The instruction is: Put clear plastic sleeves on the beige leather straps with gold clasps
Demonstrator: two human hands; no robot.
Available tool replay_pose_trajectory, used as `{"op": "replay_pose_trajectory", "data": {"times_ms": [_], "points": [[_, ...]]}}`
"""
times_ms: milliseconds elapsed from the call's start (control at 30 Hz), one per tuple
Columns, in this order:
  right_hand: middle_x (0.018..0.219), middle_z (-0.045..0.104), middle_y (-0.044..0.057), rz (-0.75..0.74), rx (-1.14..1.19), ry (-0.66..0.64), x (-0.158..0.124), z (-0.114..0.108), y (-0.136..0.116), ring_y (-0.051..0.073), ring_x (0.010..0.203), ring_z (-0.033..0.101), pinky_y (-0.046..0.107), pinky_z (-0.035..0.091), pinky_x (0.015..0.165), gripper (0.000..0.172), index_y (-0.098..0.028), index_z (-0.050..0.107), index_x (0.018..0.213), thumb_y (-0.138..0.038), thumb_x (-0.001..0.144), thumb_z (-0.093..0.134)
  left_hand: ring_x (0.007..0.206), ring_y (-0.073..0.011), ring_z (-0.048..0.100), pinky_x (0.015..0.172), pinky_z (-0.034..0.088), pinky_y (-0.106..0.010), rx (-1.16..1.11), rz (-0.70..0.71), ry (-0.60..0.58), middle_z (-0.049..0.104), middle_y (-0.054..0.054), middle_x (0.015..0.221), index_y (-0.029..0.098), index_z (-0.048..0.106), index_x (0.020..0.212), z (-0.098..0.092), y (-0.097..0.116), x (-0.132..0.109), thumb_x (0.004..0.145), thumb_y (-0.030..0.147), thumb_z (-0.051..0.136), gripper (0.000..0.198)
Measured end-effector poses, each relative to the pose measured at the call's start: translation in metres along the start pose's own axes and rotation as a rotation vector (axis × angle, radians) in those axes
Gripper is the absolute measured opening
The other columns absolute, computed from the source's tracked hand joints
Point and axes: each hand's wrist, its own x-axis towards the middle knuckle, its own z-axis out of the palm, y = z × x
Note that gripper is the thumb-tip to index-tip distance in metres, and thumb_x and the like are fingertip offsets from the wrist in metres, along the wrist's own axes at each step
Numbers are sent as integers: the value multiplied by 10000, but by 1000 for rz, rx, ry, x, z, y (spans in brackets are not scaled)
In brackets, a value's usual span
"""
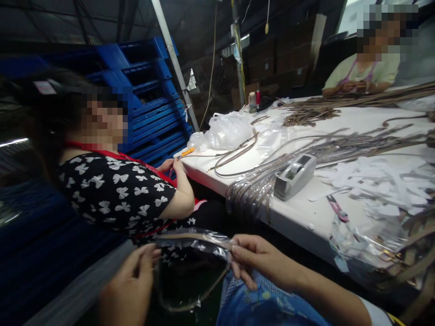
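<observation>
My left hand [131, 285] and my right hand [258, 260] are both low in the view, over my lap. Each pinches one end of a clear plastic sleeve [193, 239] stretched between them. A thin brown strap [190, 302] hangs in a loop below the sleeve. Both hands are closed in a pinch on the plastic.
A white table [299, 217] to the right carries a grey tape dispenser [295, 175], pink scissors [337, 208], white paper scraps [374, 176], plastic bags [226, 131] and several piles of brown straps [326, 149]. A seated person in a black bow-print top [115, 190] is at left; another person sits far right. Blue pallets [152, 90] stand behind.
</observation>
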Motion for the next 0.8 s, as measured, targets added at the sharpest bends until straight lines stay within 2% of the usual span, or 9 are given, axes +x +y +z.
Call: {"op": "replay_pose_trajectory", "data": {"times_ms": [67, 100, 133, 200, 300, 433, 633, 733, 800], "points": [[699, 615, -4, 7, -45, 77, 5, -8, 0, 34, 462, 510, 146, 383, 464, 377, -122, 568, 812, -489, 894, 570, 1027, -260, 658, 917, 520, -376, -169, 174, -119, 715, -52, 1109, 276, 661, 1155, 38, 22, -12, 823, 309, 647, 334], [673, 600, -13, 11, -63, 97, 6, -12, 1, 35, 463, 501, 153, 380, 475, 386, -119, 575, 786, -491, 890, 576, 1173, -261, 586, 1012, 463, -392, -318, 304, -214, 617, -64, 1301, 270, 573, 1290, 58, 33, -19, 825, 270, 638, 469], [644, 584, -22, 14, -81, 109, 7, -15, 1, 39, 464, 495, 161, 379, 484, 392, -119, 582, 765, -491, 887, 580, 1258, -256, 519, 1075, 407, -413, -392, 414, -332, 552, -56, 1380, 275, 512, 1351, 77, 43, -25, 825, 217, 625, 541], [591, 560, -32, 41, -107, 123, 5, -21, 2, 53, 471, 493, 174, 383, 496, 396, -120, 603, 754, -490, 892, 575, 1224, -209, 550, 1070, 418, -389, -496, 490, -499, 599, -47, 1325, 271, 500, 1358, 109, 57, -32, 854, 105, 525, 531], [637, 605, -6, 125, -88, 118, -4, -33, 3, 67, 531, 538, 183, 420, 542, 382, -112, 657, 835, -474, 909, 558, 1068, -185, 643, 954, 507, -332, -541, 487, -572, 691, -70, 1157, 219, 595, 1244, 139, 62, -30, 883, 61, 431, 427], [965, 677, 58, 197, -6, 154, -22, -51, 3, 85, 689, 625, 213, 500, 664, 303, -142, 672, 1019, -404, 870, 644, 1089, -193, 631, 969, 494, -342, -499, 544, -535, 685, -83, 1161, 196, 590, 1240, 155, 58, -16, 897, 54, 399, 417], [818, 700, 68, 236, -28, 240, -27, -62, 5, 106, 696, 657, 223, 515, 689, 347, -105, 698, 899, -440, 888, 608, 1083, -222, 634, 957, 498, -370, -331, 733, -501, 682, -100, 1177, 182, 594, 1247, 164, 67, -8, 925, 89, 400, 387], [835, 708, 76, 255, 34, 230, -23, -61, 8, 124, 678, 669, 246, 524, 659, 347, -110, 683, 887, -453, 847, 654, 1082, -231, 634, 947, 497, -372, -296, 808, -543, 683, -109, 1176, 171, 601, 1242, 164, 75, -10, 934, 102, 402, 373], [776, 699, 62, 278, 81, 202, -20, -59, 10, 126, 628, 663, 243, 521, 613, 353, -109, 668, 878, -458, 831, 667, 1087, -227, 632, 940, 496, -367, -307, 835, -590, 682, -101, 1180, 192, 600, 1247, 163, 79, -11, 938, 112, 408, 372]]}}
